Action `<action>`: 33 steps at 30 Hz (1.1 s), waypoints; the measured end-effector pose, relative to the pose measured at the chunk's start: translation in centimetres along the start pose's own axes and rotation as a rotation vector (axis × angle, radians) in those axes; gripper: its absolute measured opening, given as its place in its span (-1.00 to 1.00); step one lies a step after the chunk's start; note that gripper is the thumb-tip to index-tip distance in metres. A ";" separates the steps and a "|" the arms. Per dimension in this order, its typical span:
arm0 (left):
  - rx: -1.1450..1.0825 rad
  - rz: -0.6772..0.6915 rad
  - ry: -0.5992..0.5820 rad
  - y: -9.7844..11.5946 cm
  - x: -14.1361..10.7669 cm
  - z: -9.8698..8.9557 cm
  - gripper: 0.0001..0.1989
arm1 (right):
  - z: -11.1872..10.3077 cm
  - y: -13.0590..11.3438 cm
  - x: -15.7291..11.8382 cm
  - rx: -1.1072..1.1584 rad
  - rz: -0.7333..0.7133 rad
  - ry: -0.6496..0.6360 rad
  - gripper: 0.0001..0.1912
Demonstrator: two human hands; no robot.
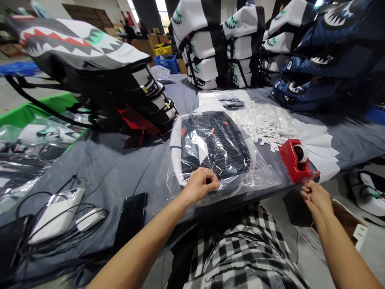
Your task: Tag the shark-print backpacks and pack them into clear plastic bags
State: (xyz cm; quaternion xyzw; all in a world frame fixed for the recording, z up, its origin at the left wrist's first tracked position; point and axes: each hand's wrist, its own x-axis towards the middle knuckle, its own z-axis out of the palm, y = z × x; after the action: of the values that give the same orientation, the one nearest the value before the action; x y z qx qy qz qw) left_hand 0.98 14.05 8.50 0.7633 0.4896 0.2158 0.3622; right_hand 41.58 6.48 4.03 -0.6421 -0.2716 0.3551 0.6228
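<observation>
A black and white backpack (222, 140) lies in a clear plastic bag (261, 172) at the table's front edge. My left hand (202, 182) has its fingers closed in a pinch on the near edge of the plastic bag. At the right stands a red tape dispenser (290, 164) with a roll of tape. My right hand (315, 197) is at the dispenser's front end, fingertips drawn together just below its cutter; whether tape is between them is too small to make out.
Stacked backpacks stand at the left (114, 68) and along the back (206, 44). White tags (270, 126) lie behind the dispenser. A black phone (130, 218), a white power bank (57, 214) and cables lie at front left. An open carton (349, 220) is below right.
</observation>
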 end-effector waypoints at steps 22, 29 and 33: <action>0.072 0.023 0.023 0.3 -0.2 -0.1 -0.89 | 23.7 -10.3 -0.2 -1.478 -0.904 -1.367 -0.65; 0.046 0.057 0.009 0.1 -0.3 0.0 -0.86 | 19.0 -7.7 -2.6 -1.151 -0.933 -1.125 -0.66; 0.069 0.171 0.035 0.0 -1.4 -0.4 -0.87 | 19.7 -6.8 -4.2 -1.253 -0.904 -1.190 -0.61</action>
State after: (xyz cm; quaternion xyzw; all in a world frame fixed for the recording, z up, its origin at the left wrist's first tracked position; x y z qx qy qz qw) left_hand 0.14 12.92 8.77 0.8104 0.4360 0.2424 0.3073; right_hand 24.01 15.62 11.78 -0.4077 -0.9023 0.1401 0.0070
